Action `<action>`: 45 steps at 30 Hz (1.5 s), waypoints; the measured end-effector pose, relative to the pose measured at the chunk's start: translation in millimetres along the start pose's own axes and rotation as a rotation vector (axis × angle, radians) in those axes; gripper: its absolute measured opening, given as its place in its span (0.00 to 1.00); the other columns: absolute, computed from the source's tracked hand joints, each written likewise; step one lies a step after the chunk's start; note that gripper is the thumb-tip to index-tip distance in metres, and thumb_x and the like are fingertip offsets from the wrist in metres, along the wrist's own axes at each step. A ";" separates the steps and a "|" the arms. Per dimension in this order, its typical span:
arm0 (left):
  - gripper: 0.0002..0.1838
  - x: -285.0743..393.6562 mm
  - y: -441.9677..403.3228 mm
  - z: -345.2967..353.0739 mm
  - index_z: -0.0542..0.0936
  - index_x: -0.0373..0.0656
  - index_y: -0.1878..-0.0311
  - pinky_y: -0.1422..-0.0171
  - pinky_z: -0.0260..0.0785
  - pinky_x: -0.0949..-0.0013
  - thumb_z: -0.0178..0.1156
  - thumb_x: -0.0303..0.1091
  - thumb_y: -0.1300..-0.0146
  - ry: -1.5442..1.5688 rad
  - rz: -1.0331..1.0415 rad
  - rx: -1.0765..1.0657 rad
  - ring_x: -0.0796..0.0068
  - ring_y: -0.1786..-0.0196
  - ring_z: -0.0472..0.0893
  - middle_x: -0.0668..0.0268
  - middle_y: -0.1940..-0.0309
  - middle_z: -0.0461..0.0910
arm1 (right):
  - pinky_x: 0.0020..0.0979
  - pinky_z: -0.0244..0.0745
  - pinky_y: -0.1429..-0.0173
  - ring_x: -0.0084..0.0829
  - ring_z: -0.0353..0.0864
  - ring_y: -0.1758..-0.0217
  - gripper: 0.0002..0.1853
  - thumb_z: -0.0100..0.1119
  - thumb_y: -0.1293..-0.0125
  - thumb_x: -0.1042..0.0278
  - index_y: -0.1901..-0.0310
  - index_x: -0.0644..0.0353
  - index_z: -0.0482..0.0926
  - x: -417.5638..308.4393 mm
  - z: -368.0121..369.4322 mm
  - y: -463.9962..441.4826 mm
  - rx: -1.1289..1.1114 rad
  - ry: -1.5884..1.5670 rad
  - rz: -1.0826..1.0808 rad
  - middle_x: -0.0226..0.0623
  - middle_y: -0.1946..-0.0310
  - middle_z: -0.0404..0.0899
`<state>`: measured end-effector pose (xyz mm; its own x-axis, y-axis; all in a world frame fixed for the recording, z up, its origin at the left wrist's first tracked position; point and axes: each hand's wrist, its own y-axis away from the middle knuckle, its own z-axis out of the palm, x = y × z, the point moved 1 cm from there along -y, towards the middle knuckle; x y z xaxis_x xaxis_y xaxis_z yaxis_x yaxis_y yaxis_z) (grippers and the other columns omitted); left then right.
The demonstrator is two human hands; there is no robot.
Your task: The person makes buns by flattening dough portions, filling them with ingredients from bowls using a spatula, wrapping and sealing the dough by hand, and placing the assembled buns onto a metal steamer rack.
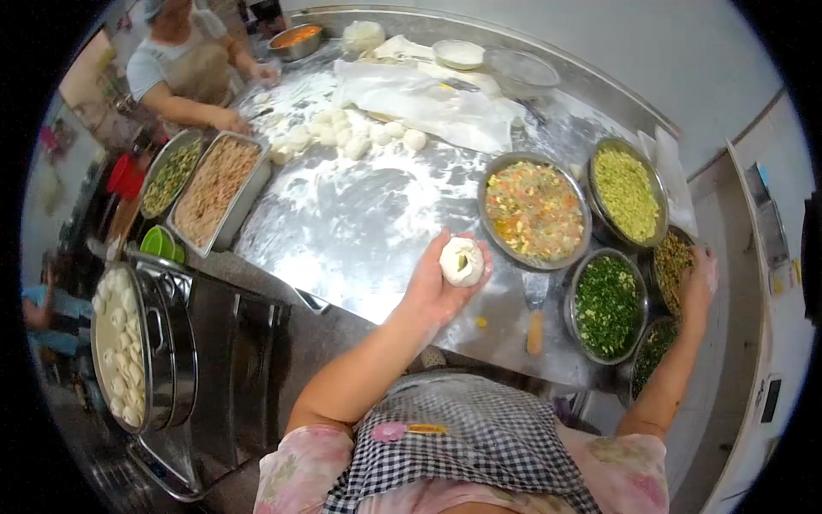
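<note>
A round white dough bun (462, 261) with a bit of green showing at its top rests in my left hand (438, 287), whose fingers curl round it above the table's front edge. My right hand (700, 281) is at the right rim of a metal bowl of yellow-brown chopped filling (670, 267); its fingertips are too unclear to tell what they hold, if anything. Beside that bowl stand a bowl of chopped greens (606, 307), a bowl of pale green filling (628, 195) and a wide bowl of mixed orange and yellow filling (533, 212).
A scraper (535, 330) lies near the front edge. Dough pieces (355, 137) and a white cloth (428, 101) are on the floured table (342, 227). A co-worker (188, 64) stands back left, behind a meat filling tray (220, 190). Left, a steamer (124, 343) holds several buns.
</note>
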<state>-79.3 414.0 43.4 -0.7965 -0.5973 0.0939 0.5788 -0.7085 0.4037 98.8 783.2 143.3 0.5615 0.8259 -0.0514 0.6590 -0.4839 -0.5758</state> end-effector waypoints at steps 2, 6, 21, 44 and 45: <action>0.17 -8.8 -17.3 6.9 0.68 0.43 0.54 0.53 0.73 0.60 0.44 0.48 0.32 -0.037 -0.012 -0.050 0.60 0.56 0.76 0.56 0.60 0.75 | 0.35 0.65 0.43 0.44 0.72 0.48 0.17 0.51 0.44 0.80 0.51 0.62 0.74 -0.2 1.4 7.4 -0.037 0.138 -0.022 0.46 0.52 0.72; 0.17 -23.3 -35.2 14.3 0.70 0.44 0.56 0.52 0.72 0.60 0.44 0.48 0.32 -0.132 -0.009 -0.087 0.62 0.55 0.77 0.59 0.61 0.76 | 0.31 0.67 0.45 0.32 0.72 0.53 0.20 0.55 0.40 0.69 0.45 0.61 0.72 -122.8 27.0 36.0 -0.494 -0.979 0.066 0.37 0.55 0.73; 0.14 89.3 51.3 -62.5 0.73 0.44 0.57 0.57 0.69 0.73 0.49 0.44 0.33 -0.067 0.804 0.291 0.76 0.62 0.75 0.68 0.65 0.74 | 0.35 0.68 0.56 0.38 0.72 0.61 0.14 0.51 0.39 0.72 0.52 0.65 0.71 -425.4 65.4 109.2 -0.612 -1.227 -0.733 0.43 0.63 0.71; 0.33 419.1 551.3 -239.1 0.56 0.40 0.35 0.37 0.59 0.60 0.29 0.58 0.31 0.097 1.405 0.170 0.62 0.41 0.67 0.54 0.43 0.66 | 0.35 0.66 0.40 0.38 0.74 0.46 0.24 0.61 0.46 0.73 0.45 0.60 0.70 -1006.2 -159.2 321.8 -1.340 -1.298 -1.594 0.46 0.45 0.70; 0.35 421.7 561.9 -248.0 0.54 0.39 0.34 0.36 0.57 0.59 0.28 0.59 0.32 0.093 1.481 0.198 0.60 0.39 0.66 0.53 0.41 0.65 | 0.36 0.66 0.40 0.36 0.74 0.46 0.24 0.60 0.45 0.73 0.45 0.60 0.70 -1028.3 -162.8 323.4 -1.490 -1.221 -1.510 0.45 0.45 0.71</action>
<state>-46.7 -329.3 84.2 0.4939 -0.7356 0.4637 0.7914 0.6012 0.1107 -184.1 -269.7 142.8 -0.4615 0.1221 -0.8787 0.2287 0.9734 0.0151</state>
